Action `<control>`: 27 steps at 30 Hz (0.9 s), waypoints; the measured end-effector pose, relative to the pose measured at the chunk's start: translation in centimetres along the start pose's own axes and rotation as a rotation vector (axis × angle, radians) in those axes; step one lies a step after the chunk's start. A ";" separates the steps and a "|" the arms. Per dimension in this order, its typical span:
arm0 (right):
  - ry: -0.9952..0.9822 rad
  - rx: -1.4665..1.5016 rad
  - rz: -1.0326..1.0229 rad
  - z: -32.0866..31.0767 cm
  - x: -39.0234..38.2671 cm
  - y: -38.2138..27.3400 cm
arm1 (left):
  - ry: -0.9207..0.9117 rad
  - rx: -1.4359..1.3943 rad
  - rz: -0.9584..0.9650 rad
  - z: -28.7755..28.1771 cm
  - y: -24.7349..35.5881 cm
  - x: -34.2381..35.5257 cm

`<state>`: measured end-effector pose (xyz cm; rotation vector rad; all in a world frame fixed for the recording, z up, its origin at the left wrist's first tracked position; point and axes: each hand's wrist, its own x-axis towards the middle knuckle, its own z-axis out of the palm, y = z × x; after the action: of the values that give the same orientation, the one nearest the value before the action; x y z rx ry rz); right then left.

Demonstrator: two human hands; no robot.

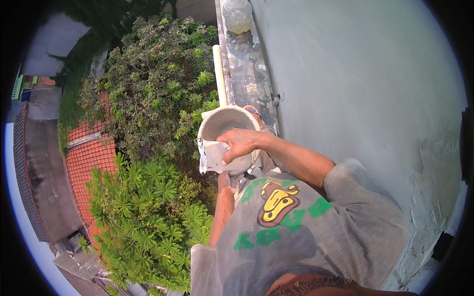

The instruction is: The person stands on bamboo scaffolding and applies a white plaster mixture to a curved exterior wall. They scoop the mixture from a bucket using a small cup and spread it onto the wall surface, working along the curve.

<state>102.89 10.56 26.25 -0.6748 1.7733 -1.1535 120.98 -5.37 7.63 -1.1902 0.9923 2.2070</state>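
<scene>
A pale, cement-stained bucket (231, 120) is in front of my body, its open mouth facing up. My right hand (241, 143) reaches over the bucket and is closed on a flat pale plate-like piece (214, 154), thumb on its face. That piece lies across the near part of the bucket's mouth; its left edge looks whitish and shiny. Its exact kind is unclear. Just below it, my left hand (225, 180) is against the near side of the bucket or the piece. The left fingers are mostly hidden there.
A narrow, stained ledge (249, 74) runs along a smooth grey-green wall (355, 74). On its far end stands a clear plastic container (237, 17). My sandalled foot (254, 113) shows beside the bucket. A pale pipe (219, 74) runs by the ledge; trees (148, 202) and tiled roofs (91, 158) lie below left.
</scene>
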 end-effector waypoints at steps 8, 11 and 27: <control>-0.069 0.108 -0.012 -12.2 6.7 2.8 | 0.223 0.164 0.033 9.1 10.5 3.4; -0.055 0.064 -0.021 -17.8 9.1 1.1 | 0.234 0.226 0.019 13.0 15.0 4.5; -0.179 0.171 0.019 -34.1 12.9 -2.8 | 0.098 0.144 0.091 26.4 27.3 14.7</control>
<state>66.65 13.47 29.75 -0.6369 1.5093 -1.1788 81.16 -2.20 15.44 -1.2189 1.2452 2.1217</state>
